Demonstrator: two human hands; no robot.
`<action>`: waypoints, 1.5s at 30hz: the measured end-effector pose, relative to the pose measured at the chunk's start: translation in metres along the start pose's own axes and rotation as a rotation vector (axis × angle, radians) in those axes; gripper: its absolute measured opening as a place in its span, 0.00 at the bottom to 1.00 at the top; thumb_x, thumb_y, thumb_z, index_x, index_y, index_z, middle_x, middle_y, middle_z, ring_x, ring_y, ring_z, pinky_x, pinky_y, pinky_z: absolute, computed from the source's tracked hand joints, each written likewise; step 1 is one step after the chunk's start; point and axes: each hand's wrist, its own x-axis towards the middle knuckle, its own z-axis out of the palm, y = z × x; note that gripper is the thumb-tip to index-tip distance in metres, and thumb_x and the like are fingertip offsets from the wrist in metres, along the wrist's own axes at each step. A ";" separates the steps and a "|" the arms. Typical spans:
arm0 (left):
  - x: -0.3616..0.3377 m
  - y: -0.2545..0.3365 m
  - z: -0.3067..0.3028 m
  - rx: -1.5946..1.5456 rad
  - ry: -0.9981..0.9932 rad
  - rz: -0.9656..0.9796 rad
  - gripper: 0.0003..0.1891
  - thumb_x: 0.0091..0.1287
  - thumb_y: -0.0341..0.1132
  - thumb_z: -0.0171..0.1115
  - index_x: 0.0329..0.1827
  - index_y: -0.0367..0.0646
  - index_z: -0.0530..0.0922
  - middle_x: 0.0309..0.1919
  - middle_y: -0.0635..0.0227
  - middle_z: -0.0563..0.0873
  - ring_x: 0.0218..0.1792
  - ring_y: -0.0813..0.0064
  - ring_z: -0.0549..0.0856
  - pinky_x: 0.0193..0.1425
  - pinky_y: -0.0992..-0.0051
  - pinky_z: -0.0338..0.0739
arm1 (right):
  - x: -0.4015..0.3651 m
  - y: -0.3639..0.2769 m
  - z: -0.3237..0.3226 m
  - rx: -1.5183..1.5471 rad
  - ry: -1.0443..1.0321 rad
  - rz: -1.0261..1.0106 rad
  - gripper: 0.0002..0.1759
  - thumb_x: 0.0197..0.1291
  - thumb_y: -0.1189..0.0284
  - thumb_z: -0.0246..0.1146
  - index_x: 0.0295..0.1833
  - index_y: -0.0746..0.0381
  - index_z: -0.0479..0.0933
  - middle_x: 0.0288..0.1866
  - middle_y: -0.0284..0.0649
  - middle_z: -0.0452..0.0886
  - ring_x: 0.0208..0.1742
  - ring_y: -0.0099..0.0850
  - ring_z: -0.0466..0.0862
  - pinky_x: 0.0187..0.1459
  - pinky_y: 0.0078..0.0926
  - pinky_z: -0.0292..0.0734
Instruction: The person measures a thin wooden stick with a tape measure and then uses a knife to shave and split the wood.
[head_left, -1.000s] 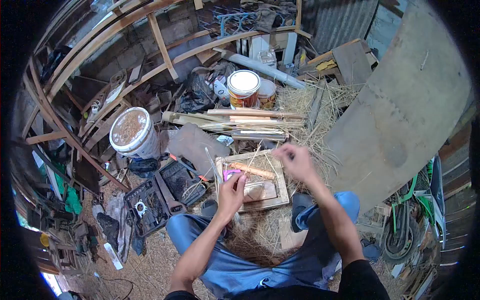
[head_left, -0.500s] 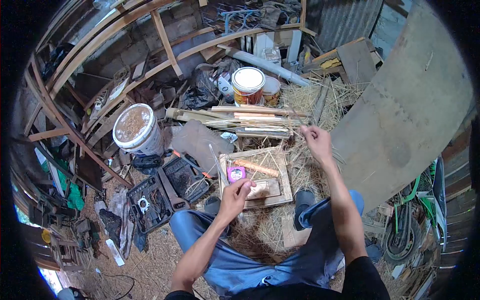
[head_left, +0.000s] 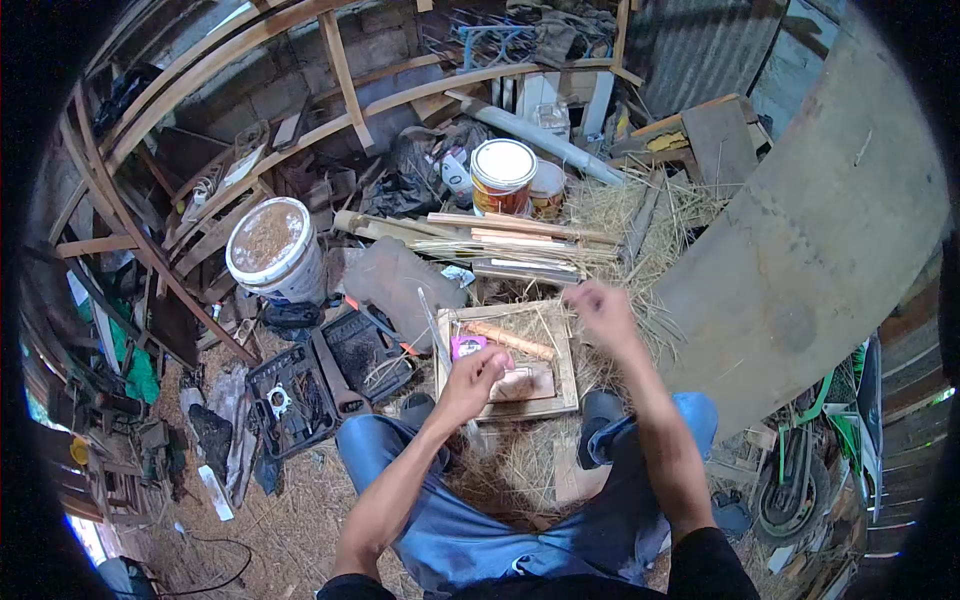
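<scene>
My left hand (head_left: 474, 384) is closed in a pinch above the near left part of a wooden frame (head_left: 568, 372). Whatever lies between its fingertips is too small to make out. Beside it, inside the frame, is a pink tape measure (head_left: 468, 345). An orange-brown stick (head_left: 510, 340) and a short wood block (head_left: 524, 383) also lie within the frame. My right hand (head_left: 604, 308), blurred by motion, is closed over the frame's far right corner. The thin dark tool it held a moment ago is hardly visible now.
Bamboo and wood strips (head_left: 520, 230) lie beyond the frame. An open tool case (head_left: 290, 400) with a saw (head_left: 335, 375) sits to the left, near a white bucket (head_left: 275, 250). A paint can (head_left: 502, 178) stands behind. A large board (head_left: 790, 270) leans at the right.
My right hand has come down and toward the frame, and its thin dark tool has become hard to see. My left hand stays pinched in nearly the same place. The view has shifted slightly.
</scene>
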 end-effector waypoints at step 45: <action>0.018 0.022 -0.024 0.119 -0.057 -0.087 0.12 0.71 0.34 0.54 0.44 0.35 0.81 0.24 0.77 0.76 0.27 0.87 0.71 0.31 0.82 0.66 | -0.031 -0.039 0.041 -0.146 -0.300 -0.161 0.12 0.61 0.66 0.62 0.43 0.64 0.82 0.29 0.51 0.82 0.27 0.43 0.82 0.32 0.33 0.76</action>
